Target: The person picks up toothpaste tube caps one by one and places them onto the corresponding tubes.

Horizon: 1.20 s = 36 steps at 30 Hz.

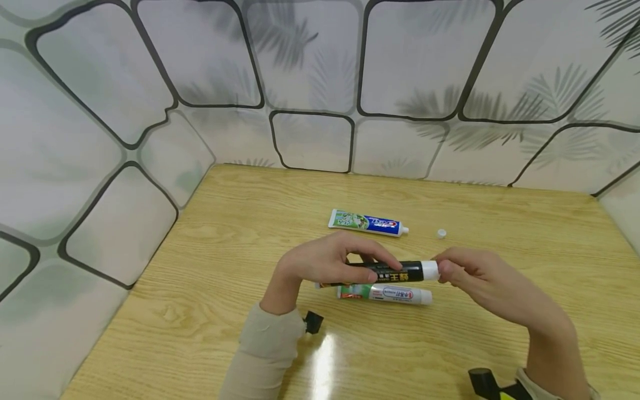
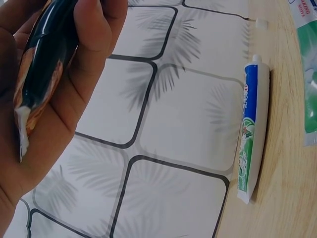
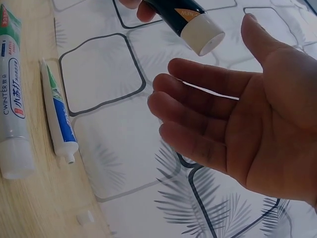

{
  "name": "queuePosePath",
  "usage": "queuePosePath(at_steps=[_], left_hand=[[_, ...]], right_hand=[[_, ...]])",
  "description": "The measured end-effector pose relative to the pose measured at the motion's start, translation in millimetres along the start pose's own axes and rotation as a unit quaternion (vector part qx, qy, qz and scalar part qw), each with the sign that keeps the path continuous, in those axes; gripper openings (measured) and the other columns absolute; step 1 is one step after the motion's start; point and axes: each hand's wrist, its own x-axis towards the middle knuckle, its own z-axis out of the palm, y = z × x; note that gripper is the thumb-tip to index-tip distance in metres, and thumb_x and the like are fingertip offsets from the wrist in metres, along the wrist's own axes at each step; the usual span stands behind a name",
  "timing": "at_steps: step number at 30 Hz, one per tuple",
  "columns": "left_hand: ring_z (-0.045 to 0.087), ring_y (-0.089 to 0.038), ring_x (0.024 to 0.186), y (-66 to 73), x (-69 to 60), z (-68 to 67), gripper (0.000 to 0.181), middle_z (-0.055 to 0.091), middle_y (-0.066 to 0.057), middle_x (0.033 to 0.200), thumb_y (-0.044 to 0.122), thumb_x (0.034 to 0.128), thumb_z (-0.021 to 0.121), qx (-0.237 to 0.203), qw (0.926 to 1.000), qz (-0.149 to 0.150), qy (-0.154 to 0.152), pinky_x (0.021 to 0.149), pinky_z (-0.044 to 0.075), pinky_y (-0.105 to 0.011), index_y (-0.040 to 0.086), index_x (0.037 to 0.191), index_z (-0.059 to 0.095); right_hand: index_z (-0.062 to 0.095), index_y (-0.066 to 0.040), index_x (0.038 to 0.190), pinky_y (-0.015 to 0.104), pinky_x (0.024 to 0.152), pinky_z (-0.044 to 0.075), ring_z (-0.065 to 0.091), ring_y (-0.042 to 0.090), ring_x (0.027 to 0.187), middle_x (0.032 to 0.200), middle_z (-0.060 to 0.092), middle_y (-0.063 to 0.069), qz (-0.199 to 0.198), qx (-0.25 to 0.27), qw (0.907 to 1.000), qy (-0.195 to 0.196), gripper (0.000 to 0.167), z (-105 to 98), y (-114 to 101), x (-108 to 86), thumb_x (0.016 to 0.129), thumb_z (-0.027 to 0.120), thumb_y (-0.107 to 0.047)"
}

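My left hand (image 1: 332,258) grips a black squeeze tube (image 1: 407,271) with gold lettering, held level above the table. Its white cap (image 1: 430,270) is on and points right; in the left wrist view its crimped tail (image 2: 24,124) lies against the palm. Beside the cap is my right hand (image 3: 233,114), fingers loosely extended and thumb apart. The right wrist view shows a gap between that hand and the cap. Below the black tube lies a white and green baking soda toothpaste tube (image 1: 400,294), capped, partly covered in the head view.
A blue and green toothpaste tube (image 1: 367,222) lies farther back on the wooden table (image 1: 240,222), its nozzle bare. To its right sits a small white cap (image 1: 441,234). A patterned covering (image 1: 315,141) rises along the table's back and left edges.
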Motion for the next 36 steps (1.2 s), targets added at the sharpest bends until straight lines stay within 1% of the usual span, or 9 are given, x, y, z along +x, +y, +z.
queuePosePath(at_steps=[2, 4, 6, 8, 12, 22, 27, 32, 36], left_hand=[[0.055, -0.01, 0.083, -0.1, 0.2, -0.1, 0.032, 0.063, -0.01, 0.124, 0.005, 0.0992, 0.059, 0.001, 1.0, 0.001, 0.0, 0.072, 0.05, -0.027, 0.0, 0.13, 0.062], [0.056, -0.01, 0.084, 0.0, 0.2, -0.1, 0.031, 0.063, -0.01, 0.124, 0.005, 0.0991, 0.059, 0.0, 1.0, 0.003, -0.001, 0.072, 0.05, -0.027, 0.0, 0.13, 0.062], [0.056, -0.01, 0.084, 0.3, 0.3, -0.1, 0.031, 0.063, -0.01, 0.125, 0.005, 0.0991, 0.059, -0.001, 1.0, 0.004, 0.0, 0.071, 0.05, -0.027, 0.0, 0.13, 0.062], [0.057, -0.009, 0.08, 0.4, 0.6, 0.0, 0.031, 0.063, -0.01, 0.125, 0.004, 0.0991, 0.059, -0.005, 1.0, 0.002, -0.001, 0.068, 0.051, -0.027, 0.0, 0.13, 0.062], [0.057, -0.01, 0.073, 0.7, 1.1, 0.3, 0.031, 0.062, -0.01, 0.124, 0.004, 0.0992, 0.059, -0.011, 0.9999, -0.001, -0.002, 0.061, 0.051, -0.028, 0.0, 0.13, 0.061], [0.05, -0.011, 0.057, 0.5, -1.2, 0.5, 0.031, 0.061, -0.009, 0.121, 0.005, 0.0994, 0.059, -0.016, 0.9998, -0.012, 0.004, 0.052, 0.046, -0.029, 0.001, 0.13, 0.062], [0.053, -0.01, 0.068, -0.7, -0.8, 0.3, 0.03, 0.062, -0.008, 0.12, 0.006, 0.0993, 0.059, -0.005, 0.9999, -0.01, 0.006, 0.06, 0.048, -0.028, 0.002, 0.129, 0.063], [0.054, -0.01, 0.068, -1.3, -0.4, 0.6, 0.03, 0.062, -0.006, 0.115, 0.007, 0.0992, 0.06, -0.001, 0.9999, -0.012, 0.009, 0.06, 0.048, -0.028, 0.004, 0.129, 0.063], [0.054, -0.01, 0.069, -1.2, 0.4, 0.8, 0.03, 0.062, -0.007, 0.115, 0.006, 0.0991, 0.06, -0.001, 0.9999, -0.009, 0.01, 0.06, 0.048, -0.028, 0.003, 0.129, 0.063]], right_hand=[[0.065, -0.022, 0.118, 0.026, 0.067, 0.05, 0.061, 0.005, 0.083, 0.098, 0.064, -0.009, 0.001, -0.013, 0.9999, 0.01, 0.021, -1, -3, -0.5, 0.098, 0.063, -0.013], [0.062, -0.021, 0.125, 0.025, 0.068, 0.052, 0.063, 0.005, 0.087, 0.103, 0.063, -0.008, -0.008, -0.014, 0.9997, 0.018, 0.036, -2, -5, -1.2, 0.092, 0.072, -0.011], [0.061, -0.02, 0.126, 0.024, 0.067, 0.052, 0.064, 0.006, 0.085, 0.103, 0.062, -0.007, -0.033, -0.008, 0.9991, 0.027, 0.045, -1, -6, -1.5, 0.086, 0.078, -0.007], [0.062, -0.02, 0.123, 0.024, 0.065, 0.052, 0.064, 0.007, 0.083, 0.103, 0.063, -0.007, -0.051, 0.001, 0.9982, 0.032, 0.047, 0, -7, -1.8, 0.083, 0.08, -0.005], [0.064, -0.023, 0.116, 0.023, 0.064, 0.051, 0.064, 0.006, 0.082, 0.099, 0.065, -0.011, -0.053, -0.004, 0.9978, 0.04, 0.04, 2, -9, -0.7, 0.084, 0.079, -0.005], [0.066, -0.025, 0.114, 0.026, 0.067, 0.051, 0.062, 0.006, 0.085, 0.098, 0.066, -0.012, -0.003, -0.015, 0.9996, 0.023, 0.025, 1, -12, 1.2, 0.093, 0.071, -0.013], [0.065, -0.024, 0.118, 0.026, 0.067, 0.051, 0.062, 0.006, 0.086, 0.101, 0.065, -0.011, -0.013, -0.012, 0.9995, 0.024, 0.03, 1, -12, 1.6, 0.092, 0.072, -0.012], [0.062, -0.022, 0.123, 0.025, 0.067, 0.052, 0.063, 0.008, 0.086, 0.105, 0.064, -0.008, -0.039, 0.005, 0.9987, 0.033, 0.039, 1, -11, 2.4, 0.089, 0.074, -0.006], [0.062, -0.019, 0.124, 0.025, 0.067, 0.052, 0.063, 0.007, 0.085, 0.107, 0.065, -0.006, -0.042, 0.002, 0.9981, 0.044, 0.041, 2, -13, 2.6, 0.088, 0.075, -0.005]])
